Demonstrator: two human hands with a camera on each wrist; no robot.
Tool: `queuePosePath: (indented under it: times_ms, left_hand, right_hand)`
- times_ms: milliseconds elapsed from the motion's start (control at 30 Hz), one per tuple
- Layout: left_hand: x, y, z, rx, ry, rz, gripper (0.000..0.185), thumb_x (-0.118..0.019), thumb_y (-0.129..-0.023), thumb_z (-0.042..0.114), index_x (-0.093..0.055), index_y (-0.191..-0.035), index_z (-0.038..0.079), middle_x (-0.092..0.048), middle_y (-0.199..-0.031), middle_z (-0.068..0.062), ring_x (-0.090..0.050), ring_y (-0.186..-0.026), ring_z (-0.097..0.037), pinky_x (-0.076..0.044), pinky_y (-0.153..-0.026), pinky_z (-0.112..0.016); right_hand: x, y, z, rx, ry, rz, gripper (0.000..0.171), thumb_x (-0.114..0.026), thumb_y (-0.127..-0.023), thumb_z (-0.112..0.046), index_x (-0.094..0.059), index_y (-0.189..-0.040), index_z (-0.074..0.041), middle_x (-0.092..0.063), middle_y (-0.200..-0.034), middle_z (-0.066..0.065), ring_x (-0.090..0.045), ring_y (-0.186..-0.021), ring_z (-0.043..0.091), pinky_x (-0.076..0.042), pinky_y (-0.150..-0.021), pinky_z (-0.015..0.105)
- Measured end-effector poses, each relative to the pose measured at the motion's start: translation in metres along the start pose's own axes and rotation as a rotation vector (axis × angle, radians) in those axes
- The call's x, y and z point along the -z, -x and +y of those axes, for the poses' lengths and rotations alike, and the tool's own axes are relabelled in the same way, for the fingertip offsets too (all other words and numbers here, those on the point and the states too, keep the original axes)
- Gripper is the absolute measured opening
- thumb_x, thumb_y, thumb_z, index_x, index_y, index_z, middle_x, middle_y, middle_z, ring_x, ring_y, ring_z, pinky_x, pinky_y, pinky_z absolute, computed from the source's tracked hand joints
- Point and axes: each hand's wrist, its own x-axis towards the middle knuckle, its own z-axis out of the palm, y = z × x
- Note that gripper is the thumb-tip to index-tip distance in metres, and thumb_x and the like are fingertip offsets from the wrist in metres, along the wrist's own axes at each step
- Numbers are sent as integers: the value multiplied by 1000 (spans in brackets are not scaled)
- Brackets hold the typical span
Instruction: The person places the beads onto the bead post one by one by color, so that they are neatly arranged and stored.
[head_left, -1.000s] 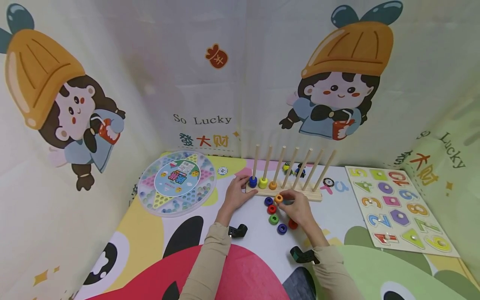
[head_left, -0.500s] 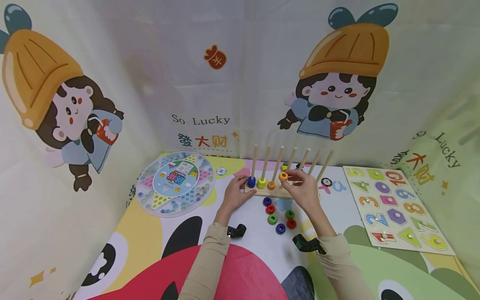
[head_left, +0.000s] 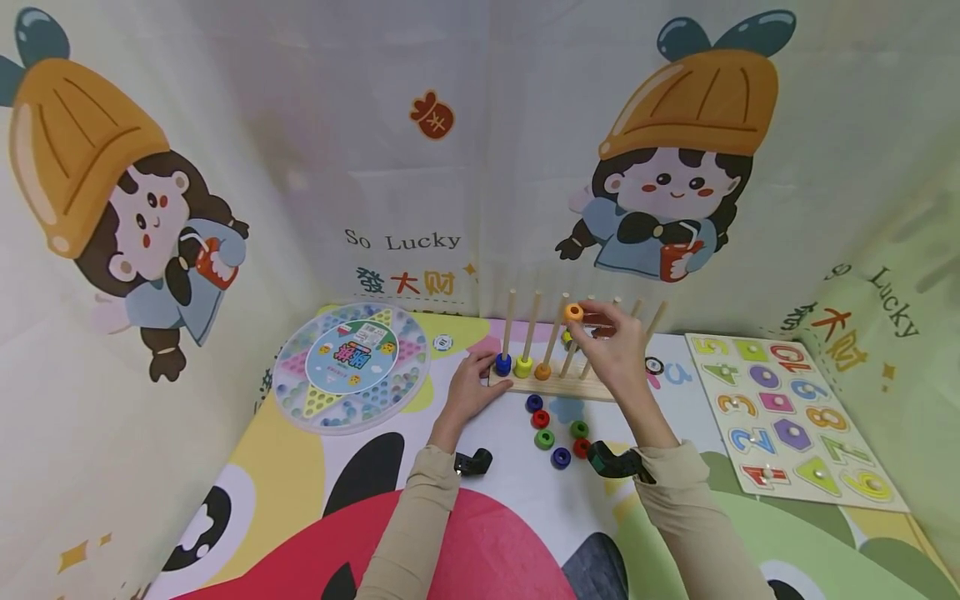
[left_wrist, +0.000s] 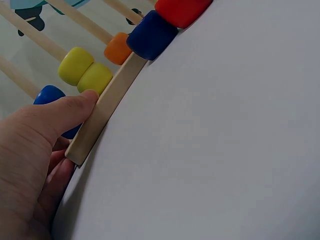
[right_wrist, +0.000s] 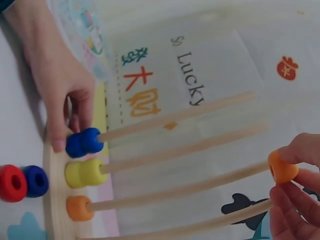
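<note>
Right hand (head_left: pixel 617 354) risen from mat level, orange bead (head_left: pixel 573 312) lifted with it to top of third peg. Fingertips (right_wrist: pixel 300 150) pinch bead, which sits at peg tip, high above wooden base (head_left: pixel 551 385). Left hand (head_left: pixel 471 385) grips base's left end, thumb (left_wrist: pixel 75 107) pressed on front edge. Blue bead (head_left: pixel 504 363), yellow bead (head_left: pixel 524 366), second orange bead (head_left: pixel 543 372) seated low on first three pegs. Loose beads (head_left: pixel 558 433) lie on mat (head_left: pixel 495 487) near base's front edge. Round marble board (head_left: pixel 351 365) toward mat's far left corner; number puzzle (head_left: pixel 787 412) along right edge.
</note>
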Motion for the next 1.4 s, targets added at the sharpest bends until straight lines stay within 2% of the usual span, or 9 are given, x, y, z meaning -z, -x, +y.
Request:
queuePosePath:
  times_ms: [233, 467, 600, 767, 1000, 1133, 1233, 1400]
  left_hand:
    - [-1, 0, -1, 8, 10, -1, 63, -80, -84, 32, -60, -134, -1, -57, -134, -12, -56, -113, -27, -48, -95, -40]
    - [-1, 1, -1, 2, -2, 4, 62, -80, -84, 32, -60, -133, -1, -57, -133, -11, -56, -112, -27, -48, -95, -39]
    - [-2, 1, -1, 9, 4, -1, 62, -80, -84, 31, -60, -133, -1, -57, -133, -11, -57, -111, -26, -49, -94, -39]
    - [-1, 1, 0, 4, -2, -4, 63, -80, -83, 30, -60, -133, -2, -57, -133, -12, -57, -109, -26, -49, -93, -39]
    - [0, 0, 1, 2, -10, -2, 63, -80, -83, 31, -60, -133, -2, -56, -133, -12, -56, -113, -28, -47, -96, -40]
    - [-1, 0, 0, 11, -9, -10, 64, -80, -83, 31, -59, -134, -2, -56, -135, -12, -56, -113, -27, -47, -96, -40]
    - [0, 0, 0, 10, -1, -11, 64, -79, -84, 31, -58, -134, -2, -56, -135, -12, -56, -110, -27, -48, -94, -39]
    - [1, 0, 2, 17, 20, -6, 64, -80, -84, 30, -58, -134, -3, -56, -135, -13, -57, -111, -27, -49, -94, -39]
  right_hand:
    - [-3, -8, -10, -6, -41, 65, 31, -73, -87, -9, -69, -115, 3, -70, -108, 17, -66, -93, 29, -52, -75, 23]
    - [-11, -17, -15, 11, 12, 120, 31, -73, -88, -10, -69, -115, 3, -69, -111, 16, -66, -84, 28, -44, -64, 10]
    - [-15, -19, -17, 5, 50, 125, 29, -74, -88, -10, -70, -113, 4, -70, -109, 17, -65, -78, 28, -42, -58, 10]
    - [-16, -19, -17, 4, 64, 126, 27, -75, -87, -12, -71, -109, 3, -71, -105, 17, -67, -78, 28, -42, -57, 11]
    - [-10, -13, -14, 44, 17, 124, 25, -74, -88, -13, -71, -108, 2, -71, -102, 17, -68, -82, 29, -45, -64, 9]
    - [-6, -4, -10, 67, 10, 127, 22, -72, -89, -10, -72, -107, 2, -70, -102, 16, -67, -85, 27, -52, -71, 24]
    - [-4, 3, -6, 64, 23, 124, 19, -72, -89, -7, -72, -105, 2, -71, -100, 16, -67, -84, 26, -53, -71, 28]
    - [-7, 15, 13, 2, 26, 98, 16, -73, -87, -5, -74, -101, 2, -73, -94, 14, -68, -81, 25, -51, -68, 17]
